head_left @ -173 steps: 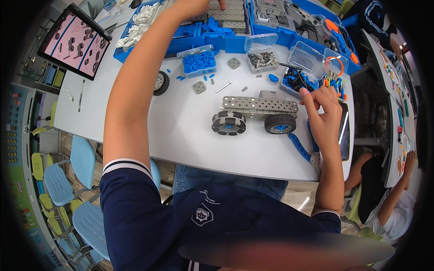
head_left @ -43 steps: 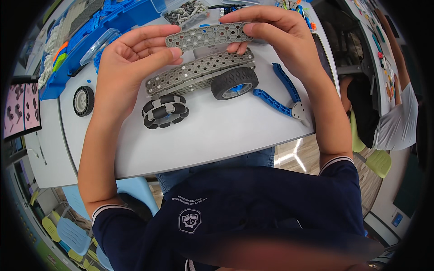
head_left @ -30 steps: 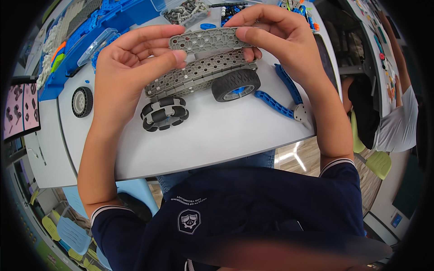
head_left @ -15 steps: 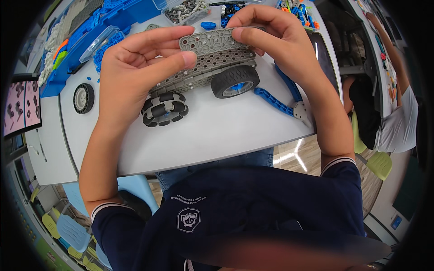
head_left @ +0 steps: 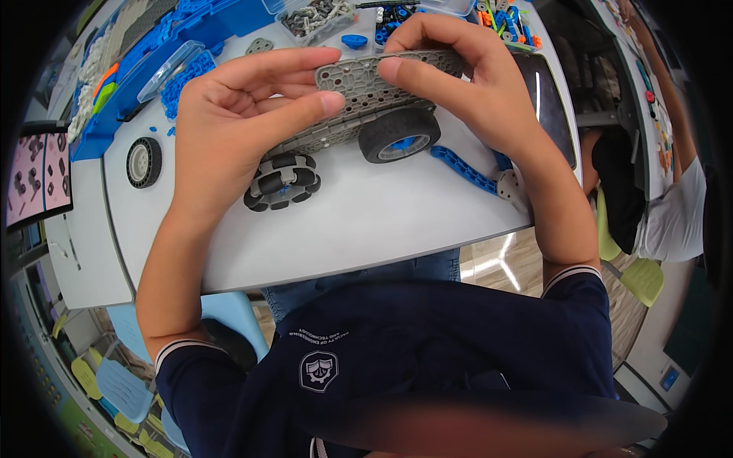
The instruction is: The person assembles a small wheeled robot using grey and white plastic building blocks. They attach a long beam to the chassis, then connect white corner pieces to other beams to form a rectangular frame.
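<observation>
Here's the left hand (head_left: 225,126), thumb and forefinger parted around the near end of a round-cornered, perforated grey plastic plate (head_left: 353,79); the right hand (head_left: 477,80) pinches its other end, thumb flat on the face, remaining fingertips hidden behind. The plate is up above the table, right over a grey plastic wheeled chassis (head_left: 343,130), and whether the two touch, I can't tell!

The risk here: if the left thumb slips off that smooth rim, the plate could swing from the right-hand pinch and knock the chassis. A hard downward push could roll it, too.

Now the textures: honeycomb ribbing and round holes across the plate, chunky tread on the black rubber tyre (head_left: 401,136) with its blue hub, and barrel-shaped black rollers ringing the grey-framed omni wheel (head_left: 282,183). Just beside, blue ribbed plastic pliers (head_left: 463,169) lie splayed on the smooth white table (head_left: 366,214).
</observation>
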Tool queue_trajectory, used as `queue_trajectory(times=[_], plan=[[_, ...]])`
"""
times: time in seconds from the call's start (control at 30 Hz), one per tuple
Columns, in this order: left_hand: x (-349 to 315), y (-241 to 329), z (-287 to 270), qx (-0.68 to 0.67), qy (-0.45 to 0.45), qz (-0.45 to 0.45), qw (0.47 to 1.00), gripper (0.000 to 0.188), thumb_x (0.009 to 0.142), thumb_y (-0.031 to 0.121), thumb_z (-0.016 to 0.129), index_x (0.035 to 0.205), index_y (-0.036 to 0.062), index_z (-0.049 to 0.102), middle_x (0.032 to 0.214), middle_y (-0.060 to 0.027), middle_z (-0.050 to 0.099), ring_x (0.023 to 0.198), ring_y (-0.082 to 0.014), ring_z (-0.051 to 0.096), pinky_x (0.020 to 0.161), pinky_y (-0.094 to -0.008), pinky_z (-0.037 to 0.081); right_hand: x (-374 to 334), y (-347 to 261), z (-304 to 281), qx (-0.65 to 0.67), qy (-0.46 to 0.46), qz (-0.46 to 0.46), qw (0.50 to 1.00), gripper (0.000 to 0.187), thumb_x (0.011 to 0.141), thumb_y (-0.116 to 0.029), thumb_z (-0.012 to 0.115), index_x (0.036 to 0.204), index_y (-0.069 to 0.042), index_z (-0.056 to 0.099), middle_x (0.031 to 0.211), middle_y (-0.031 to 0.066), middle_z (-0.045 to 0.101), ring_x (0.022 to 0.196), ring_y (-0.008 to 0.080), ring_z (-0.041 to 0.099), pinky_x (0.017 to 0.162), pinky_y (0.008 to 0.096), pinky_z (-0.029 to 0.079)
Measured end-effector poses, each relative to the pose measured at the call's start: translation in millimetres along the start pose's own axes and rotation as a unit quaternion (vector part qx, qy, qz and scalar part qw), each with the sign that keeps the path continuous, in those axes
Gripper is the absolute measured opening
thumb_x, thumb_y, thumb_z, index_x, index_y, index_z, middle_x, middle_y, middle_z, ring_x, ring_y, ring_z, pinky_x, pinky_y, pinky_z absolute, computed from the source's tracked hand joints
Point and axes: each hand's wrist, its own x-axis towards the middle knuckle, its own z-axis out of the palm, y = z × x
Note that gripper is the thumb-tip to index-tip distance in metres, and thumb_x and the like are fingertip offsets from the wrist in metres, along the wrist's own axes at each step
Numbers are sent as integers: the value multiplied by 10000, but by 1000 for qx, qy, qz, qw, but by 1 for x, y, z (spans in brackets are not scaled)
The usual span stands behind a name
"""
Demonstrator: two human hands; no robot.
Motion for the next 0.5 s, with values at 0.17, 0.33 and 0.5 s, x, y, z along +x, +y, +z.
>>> queue_trajectory(times=[0.17, 0.33, 0.5], plan=[[-1, -1, 1, 0, -3, 13, 1000, 347, 846, -28, 784, 1189, -20, 728, 1021, -113, 735, 925, -130, 713, 856, -242, 577, -1, -1, 8, -38, 31, 28, 998, 167, 897, -172, 764, 866, -25, 691, 795, -43, 628, 723, 21, 546, 642, 198, 412], [2, -5, 0, -18, -1, 15, 1000, 343, 844, -14, 791, 1183, -10, 733, 1028, -123, 738, 927, -133, 715, 856, -242, 576, 0, -3, 10, -104, 51, 4, 993, 201, 884, -189, 776, 864, -12, 682, 797, -19, 630, 730, 43, 553, 660, 210, 423], [1, -6, 0, 10, -2, -3, 1000, 344, 842, 1, 800, 1180, -10, 733, 1041, -141, 741, 925, -133, 716, 836, -238, 581, 1, -6, 13, -155, 65, -34, 985, 244, 864, -207, 794, 864, 0, 666, 805, 6, 620, 752, 77, 562, 684, 241, 437]])
